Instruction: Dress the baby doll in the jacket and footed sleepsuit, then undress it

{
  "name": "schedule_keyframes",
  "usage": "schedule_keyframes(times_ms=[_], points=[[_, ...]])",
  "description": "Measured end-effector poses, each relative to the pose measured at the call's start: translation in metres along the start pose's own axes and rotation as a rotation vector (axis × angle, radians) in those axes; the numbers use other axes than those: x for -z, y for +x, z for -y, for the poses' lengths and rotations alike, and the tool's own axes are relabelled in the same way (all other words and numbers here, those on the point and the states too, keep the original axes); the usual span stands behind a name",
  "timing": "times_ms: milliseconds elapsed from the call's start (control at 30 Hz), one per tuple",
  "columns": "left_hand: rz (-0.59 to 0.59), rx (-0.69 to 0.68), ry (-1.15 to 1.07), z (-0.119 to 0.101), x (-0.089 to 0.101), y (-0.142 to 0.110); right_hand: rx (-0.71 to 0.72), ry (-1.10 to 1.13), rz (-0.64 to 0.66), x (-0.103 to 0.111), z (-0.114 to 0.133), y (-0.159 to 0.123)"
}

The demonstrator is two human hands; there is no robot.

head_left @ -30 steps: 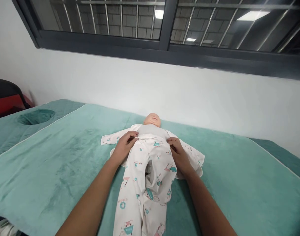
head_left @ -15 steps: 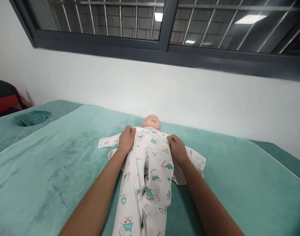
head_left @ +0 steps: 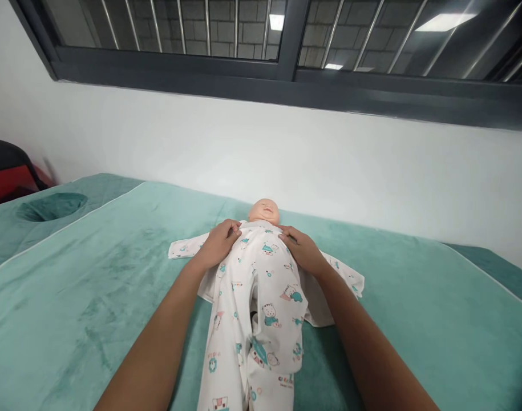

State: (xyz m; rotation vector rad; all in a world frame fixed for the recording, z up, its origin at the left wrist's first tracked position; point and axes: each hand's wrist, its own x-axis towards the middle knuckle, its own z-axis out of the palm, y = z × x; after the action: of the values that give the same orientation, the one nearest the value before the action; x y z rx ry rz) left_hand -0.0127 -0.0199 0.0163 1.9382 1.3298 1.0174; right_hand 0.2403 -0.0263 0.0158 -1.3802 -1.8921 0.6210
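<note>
A baby doll [head_left: 264,212] lies on its back, its bald head toward the wall. Over its body are white printed baby pants [head_left: 267,274], the waist close under the chin and the legs reaching toward me. Beneath them spreads a white printed baby shirt, its left sleeve [head_left: 186,247] and right sleeve [head_left: 346,275] stretched out sideways. My left hand [head_left: 220,242] is closed at the left edge of the pants' waist, thumb and fingers on the cloth. My right hand [head_left: 302,249] grips the opposite edge, fingers bent over the fabric. The doll's arms and legs are hidden.
A green padded bed [head_left: 115,285] carries everything, with a round face hole [head_left: 53,206] at its left end. Behind it stands a white wall [head_left: 226,148] under a dark-framed window [head_left: 261,74] with bars. A black and red object [head_left: 8,171] is at the far left.
Both hands have moved inward and slightly up toward the doll's neck, drawing the pants' waist narrower. The cloth now bulges more roundly over the doll's body.
</note>
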Motion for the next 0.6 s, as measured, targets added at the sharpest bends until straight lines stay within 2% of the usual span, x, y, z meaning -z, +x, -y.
schedule_keyframes(times_ms=[167,267,333,433,600], points=[[-0.224,0.163,0.280,0.004,-0.017,0.024,-0.129,-0.064,-0.201,-0.007,-0.011,0.011],[-0.245,0.175,0.304,0.010,-0.023,0.033,-0.176,-0.102,-0.279,-0.010,-0.016,0.019],[-0.218,0.149,0.303,0.015,-0.024,0.032,-0.179,-0.095,-0.268,-0.011,-0.017,0.021],[-0.187,0.039,0.247,0.020,-0.022,0.024,-0.170,-0.023,-0.248,-0.014,-0.015,0.017],[-0.232,-0.094,0.167,0.020,-0.021,0.008,-0.089,0.093,-0.313,-0.020,-0.011,0.000]])
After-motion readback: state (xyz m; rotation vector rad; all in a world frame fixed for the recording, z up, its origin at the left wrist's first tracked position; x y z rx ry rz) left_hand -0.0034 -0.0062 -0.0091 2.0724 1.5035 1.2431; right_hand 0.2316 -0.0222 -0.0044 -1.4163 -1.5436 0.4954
